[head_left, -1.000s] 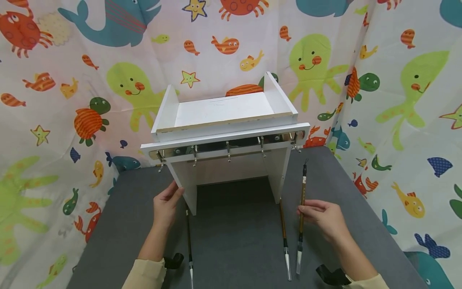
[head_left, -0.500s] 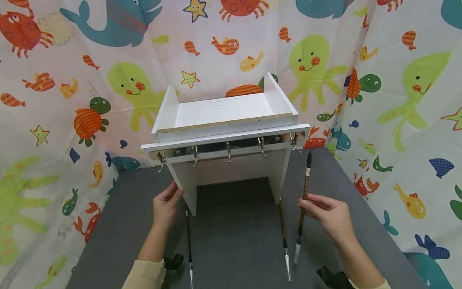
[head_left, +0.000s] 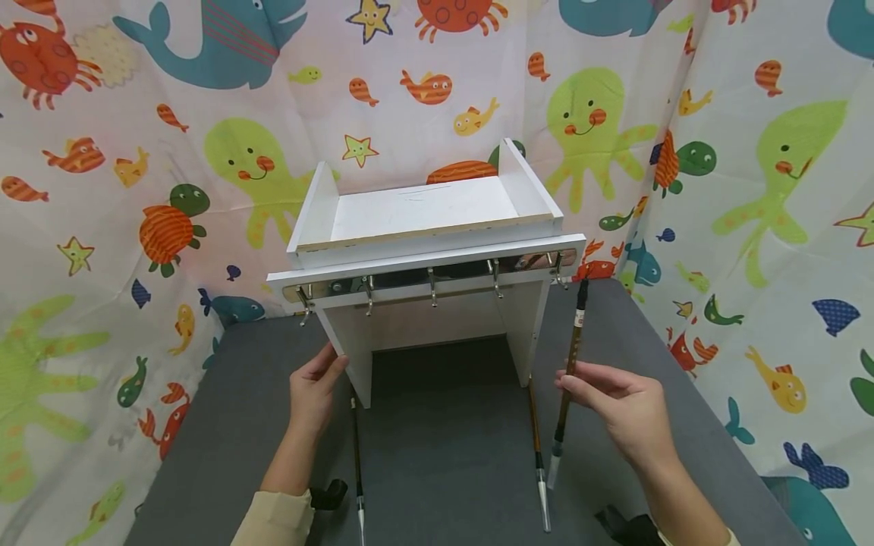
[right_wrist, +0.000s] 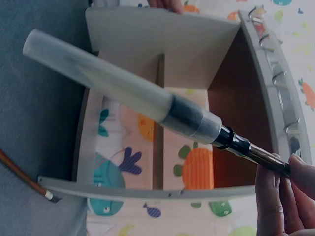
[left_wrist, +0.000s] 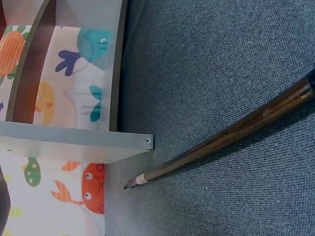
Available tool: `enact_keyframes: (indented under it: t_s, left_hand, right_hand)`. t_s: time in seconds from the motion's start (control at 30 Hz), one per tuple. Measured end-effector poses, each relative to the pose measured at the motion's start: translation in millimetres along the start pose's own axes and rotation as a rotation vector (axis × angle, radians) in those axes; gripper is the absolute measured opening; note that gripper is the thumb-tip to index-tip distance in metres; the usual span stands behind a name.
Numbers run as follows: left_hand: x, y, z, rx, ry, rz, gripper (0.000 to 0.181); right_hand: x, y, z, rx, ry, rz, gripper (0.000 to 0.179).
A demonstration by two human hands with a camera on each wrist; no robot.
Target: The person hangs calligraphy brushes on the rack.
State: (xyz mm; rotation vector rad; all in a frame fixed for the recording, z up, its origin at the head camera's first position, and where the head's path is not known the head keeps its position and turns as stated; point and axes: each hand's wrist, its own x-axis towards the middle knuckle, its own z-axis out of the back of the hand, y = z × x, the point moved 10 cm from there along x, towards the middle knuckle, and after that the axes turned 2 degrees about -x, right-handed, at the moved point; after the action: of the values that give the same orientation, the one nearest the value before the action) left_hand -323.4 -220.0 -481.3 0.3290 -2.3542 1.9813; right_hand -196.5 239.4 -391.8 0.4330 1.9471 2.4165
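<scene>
A small white rack point(head_left: 426, 254) stands on the grey table, with a metal strip of several hooks point(head_left: 432, 287) along its front. My left hand point(head_left: 314, 394) grips its left side panel point(head_left: 350, 356), thumb in front. Between thumb and fingers, my right hand point(head_left: 624, 409) pinches a calligraphy brush point(head_left: 573, 349) by its brown handle. That brush is nearly upright, its clear-capped bristle end point(right_wrist: 98, 76) down. Its top end is close by the rightmost hook; whether its loop touches the hook cannot be made out.
Two more capped brushes lie on the grey table point(head_left: 444, 455): one by the rack's right leg point(head_left: 537, 432), another by its left point(head_left: 357, 447). Behind and to the sides hangs a curtain point(head_left: 423, 121) printed with sea animals.
My right hand has raised the brush towards the rightmost hook, then moved slightly left, tilting it a little. My left hand and the rack have stayed put.
</scene>
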Motion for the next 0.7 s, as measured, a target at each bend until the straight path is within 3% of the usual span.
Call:
enact_keyframes:
  t_s: [0.2,0.4,0.7]
  left_hand:
    - [0.0,-1.7,-2.3,-0.014,0.006,0.014,0.045]
    - [-4.2,-17.8,-10.6,0.007,0.009,-0.002,0.044]
    - [-8.2,-22.1,-12.4,-0.009,0.020,0.021,0.045]
  right_hand:
    - [-3.4,11.4,-17.7,0.002,0.079,0.053,0.028]
    - [-3.5,20.7,-34.5,0.053,0.169,0.103,0.026]
    - [-8.8,19.7,-54.7,0.154,0.294,0.077,0.030]
